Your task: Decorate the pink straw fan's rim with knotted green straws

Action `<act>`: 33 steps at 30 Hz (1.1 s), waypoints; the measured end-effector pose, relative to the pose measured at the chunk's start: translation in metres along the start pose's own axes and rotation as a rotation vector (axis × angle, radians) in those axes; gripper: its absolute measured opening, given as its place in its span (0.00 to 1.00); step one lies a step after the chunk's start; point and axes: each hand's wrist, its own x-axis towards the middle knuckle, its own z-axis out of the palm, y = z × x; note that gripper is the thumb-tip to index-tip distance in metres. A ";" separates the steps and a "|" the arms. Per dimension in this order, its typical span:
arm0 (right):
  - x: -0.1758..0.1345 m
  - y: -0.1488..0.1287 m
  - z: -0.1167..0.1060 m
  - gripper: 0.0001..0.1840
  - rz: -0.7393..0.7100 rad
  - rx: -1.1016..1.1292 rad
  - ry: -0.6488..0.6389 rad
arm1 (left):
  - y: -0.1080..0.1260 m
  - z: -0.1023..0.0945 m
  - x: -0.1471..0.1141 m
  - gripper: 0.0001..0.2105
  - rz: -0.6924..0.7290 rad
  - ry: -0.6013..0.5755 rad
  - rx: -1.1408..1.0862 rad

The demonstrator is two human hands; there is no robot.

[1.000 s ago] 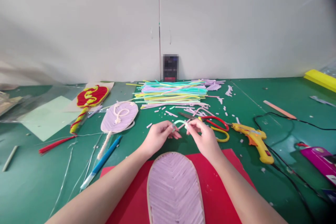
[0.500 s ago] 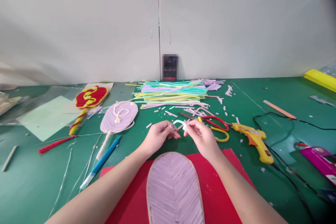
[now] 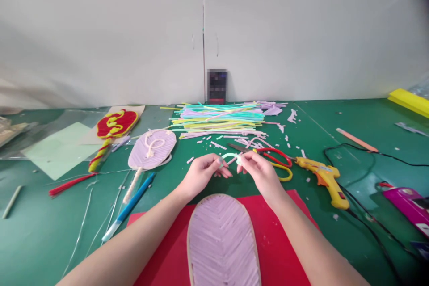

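Between my two hands a short pale mint pipe cleaner [image 3: 229,155] arches slightly. My left hand [image 3: 205,170] pinches one end of it, and my right hand [image 3: 258,170] pinches the other. Below them, on a red sheet [image 3: 278,232], lies an oval fan [image 3: 223,237] covered in lilac strips set in a herringbone pattern. Just behind my right hand are scissors [image 3: 283,161] with red and yellow handles, their blades partly visible. A bundle of pastel pipe cleaners [image 3: 217,118] lies beyond, with small cut bits scattered in front.
A yellow hot glue gun [image 3: 321,176] with a black cord lies at right, near a purple tool [image 3: 407,205]. On the left are a smaller lilac fan [image 3: 152,147], a red and yellow fan [image 3: 117,124], a blue pen [image 3: 130,205] and a red tassel [image 3: 72,184]. A phone-like object [image 3: 217,87] leans against the wall.
My right hand has shifted slightly right, and the mint pipe cleaner between the hands looks a little straighter. My left hand stays almost in place.
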 end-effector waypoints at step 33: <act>0.003 0.005 0.000 0.15 0.167 0.103 0.004 | -0.006 -0.004 0.004 0.14 0.106 0.173 0.197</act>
